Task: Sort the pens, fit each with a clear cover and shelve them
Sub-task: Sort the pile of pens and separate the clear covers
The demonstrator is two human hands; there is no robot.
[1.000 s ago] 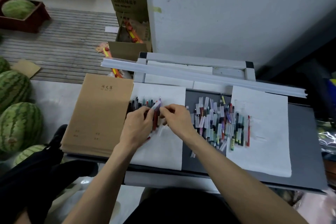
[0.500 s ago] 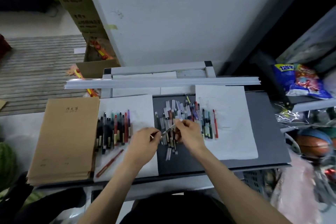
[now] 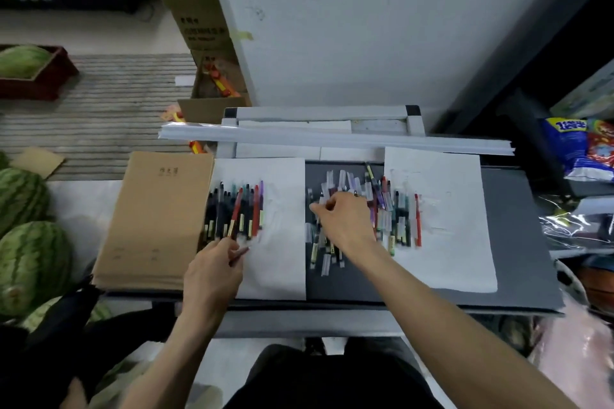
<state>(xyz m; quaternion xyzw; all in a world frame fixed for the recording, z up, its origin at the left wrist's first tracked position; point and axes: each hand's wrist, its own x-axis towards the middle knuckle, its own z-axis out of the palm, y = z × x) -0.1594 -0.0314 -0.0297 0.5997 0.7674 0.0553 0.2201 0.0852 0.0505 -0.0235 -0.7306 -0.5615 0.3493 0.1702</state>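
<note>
A red pen was pinched in the left grip, low over the near part of the left white sheet and just on the near side of the sorted row of pens. Its visible end was pointed far and right, towards the middle of the counter; the rest was hidden in the fingers and blurred. The right grip was laid on the mixed pile of pens and clear covers further right, fingers curled and thumb drawn to forefinger at the pile's left edge. Whether a cover was caught there could not be told. The covers were seen lying mostly near-to-far. The pile was nearer the right grip, so a cover would probably have to be carried left and turned onto the pen's slanted axis before being slid on.
</note>
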